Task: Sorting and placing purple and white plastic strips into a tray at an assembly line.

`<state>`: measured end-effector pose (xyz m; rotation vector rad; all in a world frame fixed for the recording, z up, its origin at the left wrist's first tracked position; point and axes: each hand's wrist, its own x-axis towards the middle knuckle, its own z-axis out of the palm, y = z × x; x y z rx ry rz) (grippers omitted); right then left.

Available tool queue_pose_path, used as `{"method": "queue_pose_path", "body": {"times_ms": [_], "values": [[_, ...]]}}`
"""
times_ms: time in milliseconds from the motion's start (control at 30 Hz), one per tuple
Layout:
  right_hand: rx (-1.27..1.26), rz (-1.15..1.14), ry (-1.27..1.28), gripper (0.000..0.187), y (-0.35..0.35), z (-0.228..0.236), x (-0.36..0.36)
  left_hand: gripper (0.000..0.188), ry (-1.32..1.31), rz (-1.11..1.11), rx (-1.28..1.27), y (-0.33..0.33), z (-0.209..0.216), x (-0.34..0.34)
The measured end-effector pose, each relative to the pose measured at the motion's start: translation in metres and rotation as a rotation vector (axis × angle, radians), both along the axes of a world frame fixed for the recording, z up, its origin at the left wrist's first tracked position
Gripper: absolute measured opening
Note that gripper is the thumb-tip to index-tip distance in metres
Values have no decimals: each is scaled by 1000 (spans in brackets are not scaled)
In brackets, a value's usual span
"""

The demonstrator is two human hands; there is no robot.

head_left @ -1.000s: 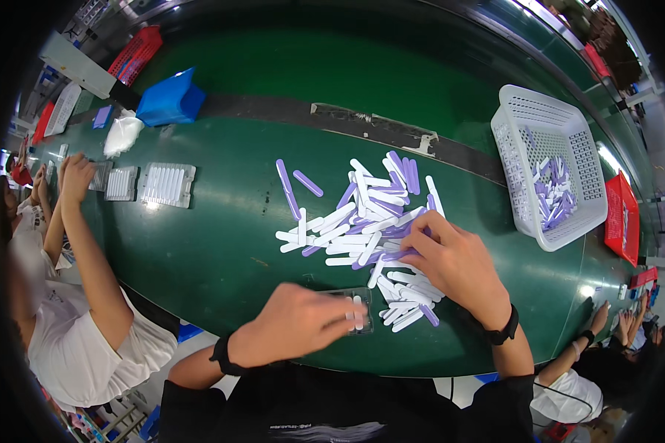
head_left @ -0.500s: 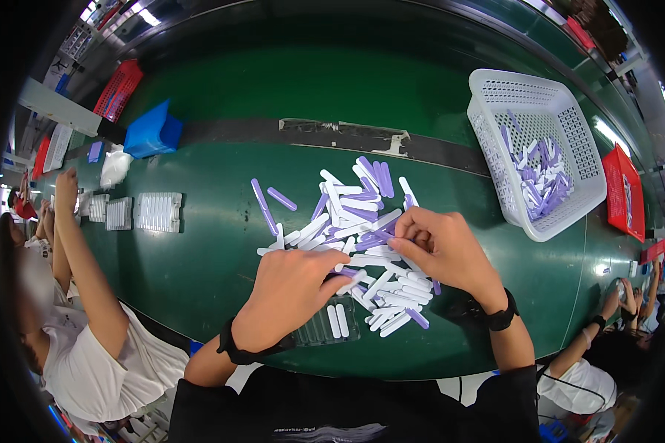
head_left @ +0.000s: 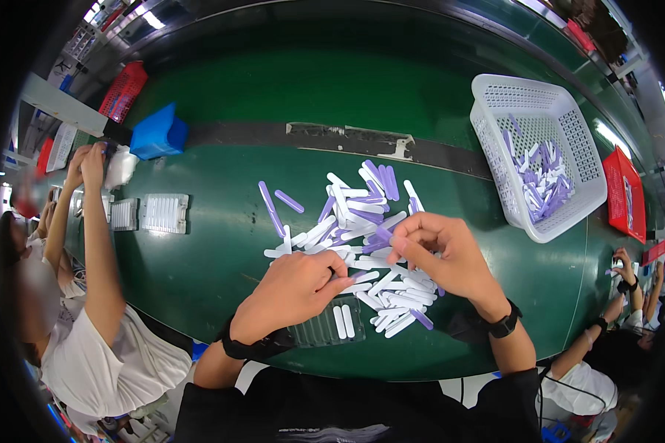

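Note:
A loose pile of flat, round-ended white and purple sticks [head_left: 340,210], which look like small nail files, lies on the green table. My right hand [head_left: 447,255] is closed in a pinch over the pile's right side, with a purple nail file [head_left: 384,234] between thumb and fingers. At the pile's near left, my left hand [head_left: 288,292] is closed, thumb against forefinger. A stick's end shows at its fingertips; the rest is hidden. Partly under the left hand sits a clear ribbed plastic tray [head_left: 314,332] with two white sticks [head_left: 343,322] side by side in it.
A white perforated basket [head_left: 488,159] holding more sticks stands at the right, beside a red bin [head_left: 626,196]. Clear trays [head_left: 165,213] and a blue bin [head_left: 159,133] are at the left. Co-workers sit on both sides, one's arms [head_left: 100,244] reaching over the table.
My right hand has lifted the purple nail file slightly from the pile. My left fingers have closed in, and the white stick at their tips shows less. The left co-worker's hands have moved.

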<state>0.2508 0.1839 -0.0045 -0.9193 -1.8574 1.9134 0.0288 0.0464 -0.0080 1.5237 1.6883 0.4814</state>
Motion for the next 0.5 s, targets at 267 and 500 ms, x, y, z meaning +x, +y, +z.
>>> {"method": "queue_pose_path", "body": {"times_ms": [267,500], "values": [[-154,29,17,15,-21,15,-6,16,-397,254,169,-12,1,2],[7,-40,86,10,-35,11,-9,15,-361,282,347,-24,8,2]]}}
